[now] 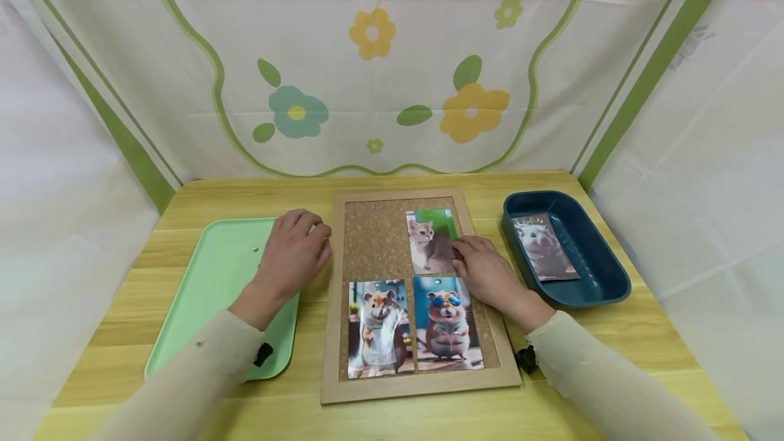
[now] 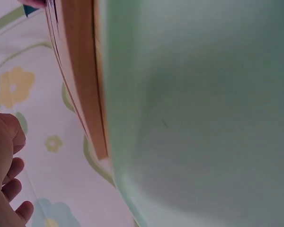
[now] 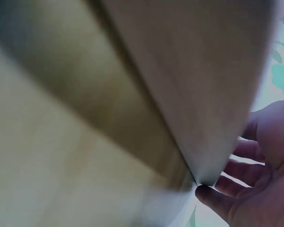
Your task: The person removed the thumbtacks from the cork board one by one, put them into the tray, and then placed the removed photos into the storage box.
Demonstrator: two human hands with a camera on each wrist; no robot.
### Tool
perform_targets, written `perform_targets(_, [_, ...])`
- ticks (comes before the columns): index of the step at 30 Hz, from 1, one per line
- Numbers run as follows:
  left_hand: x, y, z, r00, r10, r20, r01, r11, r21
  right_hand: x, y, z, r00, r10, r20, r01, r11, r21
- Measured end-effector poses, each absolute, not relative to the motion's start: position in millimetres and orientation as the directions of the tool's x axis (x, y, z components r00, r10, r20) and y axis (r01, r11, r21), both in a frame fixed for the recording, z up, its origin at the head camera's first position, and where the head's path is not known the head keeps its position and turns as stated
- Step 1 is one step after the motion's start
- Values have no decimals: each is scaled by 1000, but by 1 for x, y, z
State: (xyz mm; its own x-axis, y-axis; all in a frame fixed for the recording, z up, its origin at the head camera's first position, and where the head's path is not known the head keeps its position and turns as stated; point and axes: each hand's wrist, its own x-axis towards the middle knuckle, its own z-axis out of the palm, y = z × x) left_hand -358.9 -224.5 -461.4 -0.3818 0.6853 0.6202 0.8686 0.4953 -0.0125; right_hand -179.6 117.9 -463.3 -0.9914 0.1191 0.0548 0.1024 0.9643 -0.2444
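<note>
A cat photo (image 1: 429, 243) lies on the upper right of a wood-framed corkboard (image 1: 375, 237). My right hand (image 1: 490, 274) pinches the photo's right edge, reaching across the board's right frame. In the right wrist view its fingers and thumb show beside the frame's side. My left hand (image 1: 295, 247) hovers between a green tray (image 1: 208, 291) and the board's left frame, fingers bent. Its fingertips are partly hidden, and whether something small sits between them does not show. Two hamster photos, one with a white garment (image 1: 380, 332) and one in sunglasses (image 1: 447, 325), are pinned along the board's lower half.
A small pin (image 1: 255, 249) lies on the green tray. At the right, a dark blue bin (image 1: 588, 257) contains another animal photo (image 1: 544, 248). A flower-patterned cloth (image 1: 380, 87) hangs behind the wooden table (image 1: 275, 199).
</note>
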Motion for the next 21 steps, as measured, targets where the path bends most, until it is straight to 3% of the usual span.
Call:
perform_targets(7, [-335,-187,-456,-482,751,451,859,507,73,-184,120,-455,-993,108,53,89,955,-282])
perform_targets(21, [-309,-135,-463,-436,876,207,899,417,134,-187,122,-454,-990,135,40,117,946,-303])
